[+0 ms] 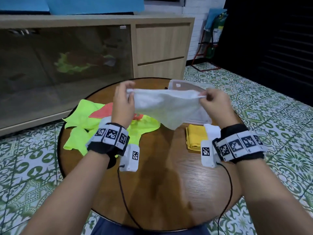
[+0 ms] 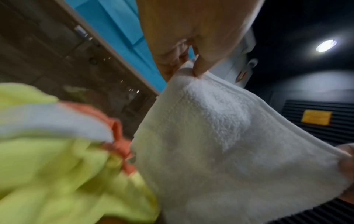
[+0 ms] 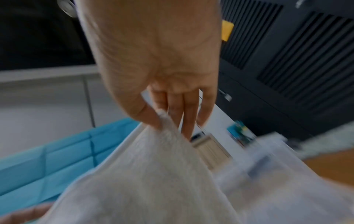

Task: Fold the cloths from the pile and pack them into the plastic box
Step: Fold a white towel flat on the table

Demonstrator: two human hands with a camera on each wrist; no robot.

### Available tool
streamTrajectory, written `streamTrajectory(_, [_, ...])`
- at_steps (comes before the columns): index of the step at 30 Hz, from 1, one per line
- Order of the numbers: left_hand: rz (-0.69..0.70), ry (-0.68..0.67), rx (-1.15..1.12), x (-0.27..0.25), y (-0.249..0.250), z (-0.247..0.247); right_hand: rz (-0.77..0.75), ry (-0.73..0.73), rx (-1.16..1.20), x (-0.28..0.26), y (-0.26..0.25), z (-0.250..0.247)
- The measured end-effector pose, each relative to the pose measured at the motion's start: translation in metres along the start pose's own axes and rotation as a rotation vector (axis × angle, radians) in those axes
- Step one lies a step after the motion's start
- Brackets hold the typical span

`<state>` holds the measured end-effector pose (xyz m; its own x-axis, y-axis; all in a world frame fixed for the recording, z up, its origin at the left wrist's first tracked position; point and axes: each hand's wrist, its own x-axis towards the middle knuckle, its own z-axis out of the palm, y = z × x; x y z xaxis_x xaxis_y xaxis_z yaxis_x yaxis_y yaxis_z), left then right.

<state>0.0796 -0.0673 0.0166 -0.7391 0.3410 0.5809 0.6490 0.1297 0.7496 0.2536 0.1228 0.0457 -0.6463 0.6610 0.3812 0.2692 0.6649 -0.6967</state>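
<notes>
- The left hand (image 1: 122, 103) pinches one top corner of a white cloth (image 1: 166, 106) between thumb and fingers; the right hand (image 1: 214, 102) pinches the other top corner the same way, with its remaining fingers hanging loose.
- The cloth is held up in the air between the two hands, above the round wooden table (image 1: 162, 180); its top edge runs fairly straight from hand to hand, and the rest sags down to a point.
- Behind it stands the plastic box (image 1: 179, 85), partly hidden by the cloth; what it holds cannot be told from here.
- The pile (image 1: 81, 122) of lime and orange cloths lies to the left, under the left wrist; a folded yellow cloth (image 1: 196, 138) lies near the right wrist, outside the box.
- Risks, as I judge them: each grip is only a light pinch at the hem, so a quick shake could pull a corner free; the hanging point may drag over the pile and disturb it; a lopsided sag would likely give a crooked fold.
</notes>
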Motion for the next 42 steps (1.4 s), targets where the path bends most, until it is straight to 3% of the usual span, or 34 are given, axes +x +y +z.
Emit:
streamTrajectory(3, [-0.235,-0.181,0.065,-0.033,-0.029,0.015,0.160,-0.221,0.112,-0.014,0.029,0.027])
streamTrajectory(7, [-0.414,-0.315,0.211,-0.065,-0.063,0.021,0.425,-0.220,0.319,-0.032,0.072,0.062])
streamTrajectory(11, [-0.685,-0.636,0.327,-0.085,-0.100,0.024,0.603,-0.372,0.202,-0.056,0.109,0.080])
streamTrajectory(15, [-0.662,-0.770,0.264,-0.096,-0.118,0.022,0.617,-0.496,0.030,-0.073,0.123,0.086])
streamTrajectory(17, [-0.625,-0.755,0.160,-0.099,-0.118,0.022,0.598,-0.552,0.051,-0.076,0.125,0.086])
streamTrajectory(19, [-0.671,-0.606,-0.037,-0.098,-0.114,0.022,0.646,-0.507,0.276,-0.075,0.124,0.084])
streamTrajectory(22, [-0.924,-0.311,-0.471,-0.095,-0.105,0.022,0.694,-0.385,0.671,-0.075,0.121,0.078])
streamTrajectory(24, [-1.022,-0.302,-0.543,-0.097,-0.106,0.022,0.643,-0.440,0.668,-0.076,0.126,0.079])
streamTrajectory(28, [-0.842,-0.608,-0.157,-0.104,-0.111,0.019,0.487,-0.620,0.189,-0.078,0.134,0.085])
streamTrajectory(30, [-0.729,-0.688,-0.023,-0.104,-0.112,0.017,0.476,-0.624,0.122,-0.079,0.133,0.085])
streamTrajectory(34, [-0.710,-0.656,0.084,-0.102,-0.107,0.019,0.531,-0.612,0.164,-0.084,0.129,0.085])
streamTrajectory(39, [-0.712,-0.716,0.228,-0.102,-0.115,0.011,0.638,-0.777,0.201,-0.092,0.123,0.082])
streamTrajectory(42, [-0.716,-0.760,0.342,-0.100,-0.112,0.005,0.587,-0.760,0.192,-0.092,0.109,0.079])
